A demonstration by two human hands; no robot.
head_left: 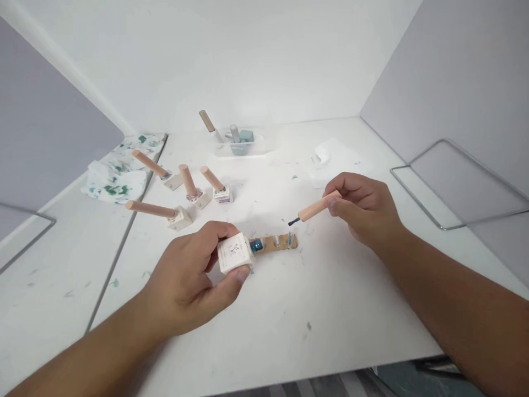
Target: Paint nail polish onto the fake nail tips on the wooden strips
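Note:
Fingers and thumb of my left hand (190, 278) are closed round a square white nail polish bottle (235, 253), tipped on its side with its uncapped neck toward the right. Dark blue-green polish shows at the neck. Between the fingertips of my right hand (363, 209) is a peach nail polish brush (316, 207), its dark wet bristles pointing down and left above the table. Below the brush lies a narrow brown strip (270, 244) bearing small nail tips (290, 239), one with blue on it. The bottle hides the strip's left end.
Several capped polish bottles (179, 218) with peach handles stand at the left. Behind them, a clear tray (260, 146) holds more bottles. Stained tissue (113, 182) lies far left, white paper (330, 157) at the back right. Metal wire frames (442, 226) flank both sides.

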